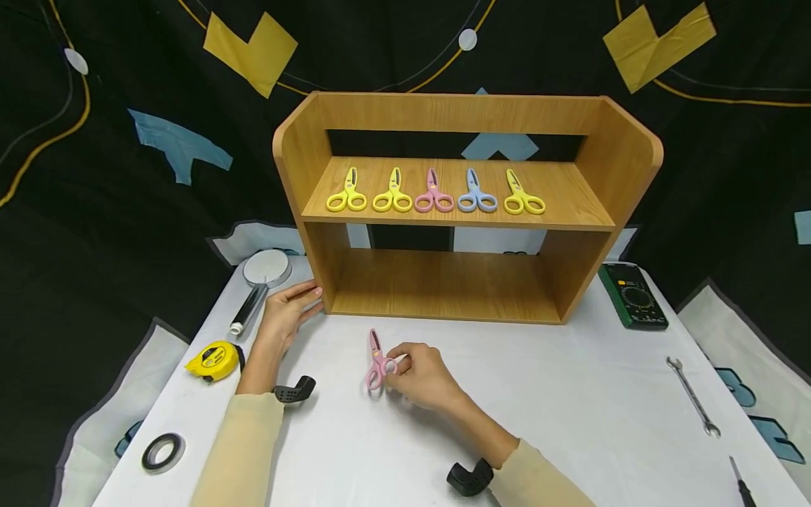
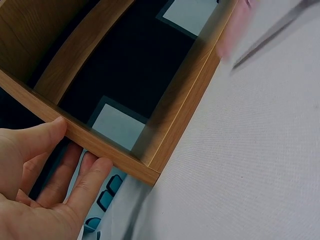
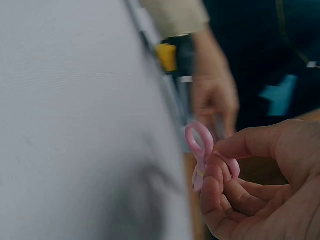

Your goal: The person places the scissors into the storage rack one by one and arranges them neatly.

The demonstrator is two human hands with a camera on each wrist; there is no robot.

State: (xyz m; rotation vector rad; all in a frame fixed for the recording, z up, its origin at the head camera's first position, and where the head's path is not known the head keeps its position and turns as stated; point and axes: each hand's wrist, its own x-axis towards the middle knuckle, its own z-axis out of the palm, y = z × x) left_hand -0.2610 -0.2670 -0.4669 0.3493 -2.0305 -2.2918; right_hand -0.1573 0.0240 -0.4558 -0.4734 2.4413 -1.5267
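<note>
Pink scissors (image 1: 375,358) are held just above the white table, blades toward the shelf. My right hand (image 1: 421,377) pinches one of their handle loops between thumb and fingers; the other loop (image 3: 199,137) is free in the right wrist view. My left hand (image 1: 286,313) touches the lower left side of the wooden shelf (image 1: 446,320), its fingertips (image 2: 104,164) resting against the panel's edge without wrapping round it. On the upper board stand several scissors in a row: yellow ones (image 1: 346,196) at the left, a pink one (image 1: 434,197), a blue one (image 1: 476,197) and another yellow one (image 1: 523,199).
At the left lie a round silver-headed tool with a black handle (image 1: 248,310), a yellow tape measure (image 1: 215,361) and a roll of black tape (image 1: 162,453). A multimeter (image 1: 633,296), a wrench (image 1: 693,396) and a screwdriver (image 1: 743,486) lie at the right.
</note>
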